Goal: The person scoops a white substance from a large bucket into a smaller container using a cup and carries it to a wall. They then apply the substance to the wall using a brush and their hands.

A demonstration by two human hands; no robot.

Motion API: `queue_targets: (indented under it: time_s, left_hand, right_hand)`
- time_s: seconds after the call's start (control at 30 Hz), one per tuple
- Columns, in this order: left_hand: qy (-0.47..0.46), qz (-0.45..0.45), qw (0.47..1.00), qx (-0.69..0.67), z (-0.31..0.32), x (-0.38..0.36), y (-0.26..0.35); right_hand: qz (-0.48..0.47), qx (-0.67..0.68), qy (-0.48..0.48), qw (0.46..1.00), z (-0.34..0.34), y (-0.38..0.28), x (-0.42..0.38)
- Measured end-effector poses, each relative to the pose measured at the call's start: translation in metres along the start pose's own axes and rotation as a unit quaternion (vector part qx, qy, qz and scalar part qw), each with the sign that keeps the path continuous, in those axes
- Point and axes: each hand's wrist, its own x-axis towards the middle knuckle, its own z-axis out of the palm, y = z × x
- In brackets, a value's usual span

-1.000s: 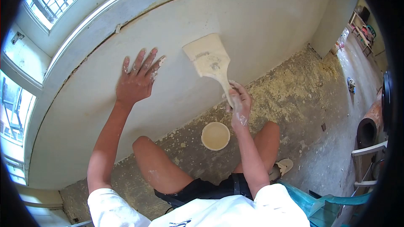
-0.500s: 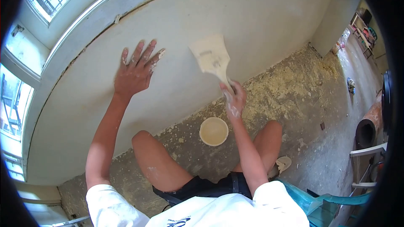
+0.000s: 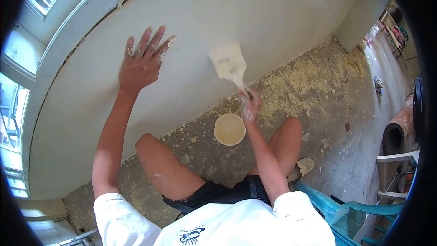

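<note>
The right hand [image 3: 250,105] is closed around the narrow handle of a wide-bladed scraper [image 3: 228,61], just beyond the tub [image 3: 230,130] as the person sees it. The scraper's handle points back toward the tub, and its broad blade flares away from it, in front of the pale wall [image 3: 195,23]. The blade is coated in a cream colour, with a greyish mark near its middle; whether it touches the wall cannot be told. White smears cover part of the right hand.

The left hand [image 3: 139,69] is spread wide and holds nothing. It lies palm-down against the wall, beyond the tub and well to its left, with whitish residue on the fingertips.

The tub is round and pale, with a cream-coloured inside, and stands on the floor [image 3: 332,123] between the person's knees and the wall. The floor is grey and speckled around the tub, with a denser spread of yellowish flakes to the tub's right, along the wall.

Well to the right of the tub lie a rolled sheet [image 3: 403,125] with a dark open end and a small crumpled item [image 3: 378,85]. Nearer the person than the tub, and to its right, are a sandal [image 3: 306,166] and a teal plastic chair [image 3: 334,209].
</note>
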Motion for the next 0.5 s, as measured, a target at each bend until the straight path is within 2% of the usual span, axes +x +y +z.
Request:
queue_targets:
  time_s: [0.1, 0.13, 0.2, 0.23, 0.3, 0.37, 0.43, 0.5]
  left_hand:
    - [0.011, 0.001, 1.0, -0.005, 0.001, 0.0, 0.0]
    - [0.01, 0.0, 1.0, -0.005, 0.001, 0.0, 0.0]
    - [0.005, 0.0, 1.0, 0.002, 0.001, 0.0, 0.0]
    - [0.002, 0.001, 1.0, 0.0, 0.001, 0.0, 0.0]
    - [-0.015, 0.002, 1.0, -0.007, -0.001, -0.001, -0.001]
    - [-0.026, 0.003, 1.0, -0.007, -0.001, -0.002, 0.0]
    - [-0.029, 0.003, 1.0, -0.008, 0.0, -0.002, 0.001]
    - [-0.007, -0.005, 1.0, -0.016, 0.002, -0.002, 0.001]
  right_hand:
    - [0.069, 0.002, -0.028, 0.997, -0.029, 0.032, -0.032]
    - [0.069, 0.002, -0.029, 0.997, -0.031, 0.025, -0.037]
    - [0.178, -0.01, -0.053, 0.983, -0.033, 0.003, -0.04]
    - [0.181, -0.011, -0.054, 0.982, -0.035, 0.01, -0.035]
    - [0.067, -0.148, -0.119, 0.98, -0.033, 0.03, -0.01]
    - [0.037, -0.234, -0.151, 0.96, -0.021, -0.039, 0.019]
    - [0.038, -0.175, -0.134, 0.975, -0.014, -0.095, 0.042]
    - [-0.039, -0.139, -0.099, 0.985, -0.022, -0.136, 0.048]
